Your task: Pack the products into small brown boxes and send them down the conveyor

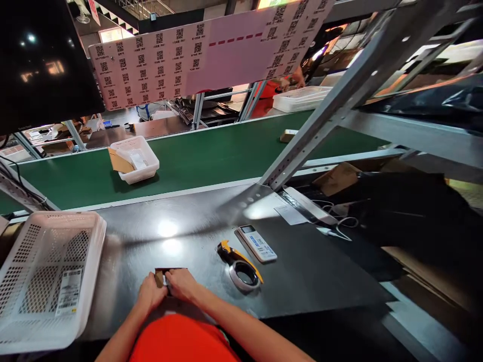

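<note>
Close to my body, at the table's near edge, a small brown cardboard box (160,277) sits between my two hands. My left hand (151,290) grips its left side with bent fingers. The fingers of my right hand (181,282) are curled at the box's right side and opening. Something pale shows between the hands, too small to make out. To the right lies a yellow and black tape dispenser (260,274) with a roll of clear tape (233,275). Beyond it rests a phone-like handheld device (260,245) with a white label.
A white plastic basket (98,271) with a printed label (69,291) stands at left. Behind the grey table (143,226) runs a green conveyor belt (211,151), carrying a white basket (151,168) and a small box (288,135). A metal post (302,146) slants up at right.
</note>
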The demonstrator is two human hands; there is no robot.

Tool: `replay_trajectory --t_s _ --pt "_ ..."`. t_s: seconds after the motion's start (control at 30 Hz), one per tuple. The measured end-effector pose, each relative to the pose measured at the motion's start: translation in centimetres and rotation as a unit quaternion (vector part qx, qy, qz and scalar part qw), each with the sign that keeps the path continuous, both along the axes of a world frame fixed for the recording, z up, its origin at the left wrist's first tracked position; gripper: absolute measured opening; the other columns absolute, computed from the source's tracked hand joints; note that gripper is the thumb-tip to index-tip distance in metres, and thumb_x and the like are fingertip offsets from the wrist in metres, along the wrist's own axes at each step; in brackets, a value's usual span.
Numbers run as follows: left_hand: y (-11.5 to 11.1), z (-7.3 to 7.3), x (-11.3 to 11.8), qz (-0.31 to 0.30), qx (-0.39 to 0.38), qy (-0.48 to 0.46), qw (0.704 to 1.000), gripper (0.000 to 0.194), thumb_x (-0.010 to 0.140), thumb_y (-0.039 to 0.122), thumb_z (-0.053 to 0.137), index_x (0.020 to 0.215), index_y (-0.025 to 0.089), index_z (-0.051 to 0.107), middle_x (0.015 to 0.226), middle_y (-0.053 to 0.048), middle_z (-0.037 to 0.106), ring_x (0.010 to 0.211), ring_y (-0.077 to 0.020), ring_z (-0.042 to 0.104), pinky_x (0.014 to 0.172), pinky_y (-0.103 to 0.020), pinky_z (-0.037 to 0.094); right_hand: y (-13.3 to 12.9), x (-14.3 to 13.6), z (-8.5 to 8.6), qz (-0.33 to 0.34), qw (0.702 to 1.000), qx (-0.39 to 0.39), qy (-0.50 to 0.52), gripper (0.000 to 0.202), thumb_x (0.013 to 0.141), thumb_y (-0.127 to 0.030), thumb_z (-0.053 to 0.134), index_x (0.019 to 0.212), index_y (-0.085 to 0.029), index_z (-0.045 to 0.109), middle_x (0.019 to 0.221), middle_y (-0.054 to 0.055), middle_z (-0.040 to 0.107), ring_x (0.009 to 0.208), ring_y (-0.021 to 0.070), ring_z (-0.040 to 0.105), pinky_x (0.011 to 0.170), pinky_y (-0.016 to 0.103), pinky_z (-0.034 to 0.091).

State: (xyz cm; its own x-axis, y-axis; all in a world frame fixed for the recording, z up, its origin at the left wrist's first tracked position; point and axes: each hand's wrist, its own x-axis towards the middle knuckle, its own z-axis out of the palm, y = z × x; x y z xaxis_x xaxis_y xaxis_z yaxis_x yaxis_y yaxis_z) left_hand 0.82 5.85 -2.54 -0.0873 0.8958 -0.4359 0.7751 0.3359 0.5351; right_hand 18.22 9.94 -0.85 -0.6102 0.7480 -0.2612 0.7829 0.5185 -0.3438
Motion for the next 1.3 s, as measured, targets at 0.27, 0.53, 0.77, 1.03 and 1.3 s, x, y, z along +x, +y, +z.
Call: replay_trajectory --t_s 0.27,0.53,0.77,1.03,1.3 --pt "-1.6 0.5 -1.3 -0.008 0.022 -0.022 0.999 0.035 0.098 0.012 0.035 0.106 0.016 0.069 0.107 -0.014 0.08 0.102 -0.0262 0.072 0.095 -0.035 0.05 -0.4 0.4 0.7 -0.014 1.0 0.008 0.0 0.029 0.099 -0.014 0.055 0.104 -0.017 0.083 0.121 0.016 0.081 0.116 0.0296 0.073 0.09 0.03 0.056" --pt "-3.0 0.0 -0.9 -0.021 0.068 -0.046 0.996 0.039 0.099 0.016 0.034 0.123 0.013 0.065 0.118 -0.016 0.069 0.113 -0.0257 0.066 0.107 -0.037 0.049 -0.1 -0.7 1.2 -0.045 0.999 -0.004 -0.03 0.035 0.099 -0.013 0.052 0.116 -0.016 0.082 0.114 0.018 0.084 0.098 0.0298 0.08 0.085 0.035 0.058" --pt "-3.4 -0.5 -0.8 -0.035 0.094 -0.058 0.993 0.05 0.101 0.018 0.031 0.145 0.011 0.055 0.125 -0.018 0.062 0.105 -0.0251 0.067 0.103 -0.038 0.053 0.3 -0.8 0.9 -0.032 0.998 -0.021 -0.047 0.031 0.096 -0.013 0.056 0.105 -0.015 0.086 0.109 0.017 0.085 0.097 0.0295 0.08 0.087 0.035 0.059" --pt "-2.3 -0.3 -0.1 -0.132 0.131 -0.07 0.98 0.057 0.097 0.015 0.041 0.152 0.015 0.055 0.142 -0.021 0.064 0.134 -0.0306 0.06 0.12 -0.044 0.046 -0.1 -0.7 0.9 -0.016 0.998 -0.005 -0.058 0.035 0.102 -0.017 0.05 0.118 -0.015 0.081 0.116 0.018 0.082 0.099 0.0302 0.08 0.086 0.037 0.062" --pt "-2.3 0.5 0.4 -0.034 0.113 -0.073 0.99 0.046 0.087 0.022 0.064 0.134 0.024 0.062 0.128 -0.01 0.064 0.119 -0.0257 0.066 0.107 -0.038 0.053 -1.3 -0.5 0.8 0.018 0.999 0.02 -0.047 0.036 0.102 -0.012 0.053 0.134 -0.015 0.07 0.127 0.017 0.076 0.106 0.027 0.077 0.091 0.037 0.062"
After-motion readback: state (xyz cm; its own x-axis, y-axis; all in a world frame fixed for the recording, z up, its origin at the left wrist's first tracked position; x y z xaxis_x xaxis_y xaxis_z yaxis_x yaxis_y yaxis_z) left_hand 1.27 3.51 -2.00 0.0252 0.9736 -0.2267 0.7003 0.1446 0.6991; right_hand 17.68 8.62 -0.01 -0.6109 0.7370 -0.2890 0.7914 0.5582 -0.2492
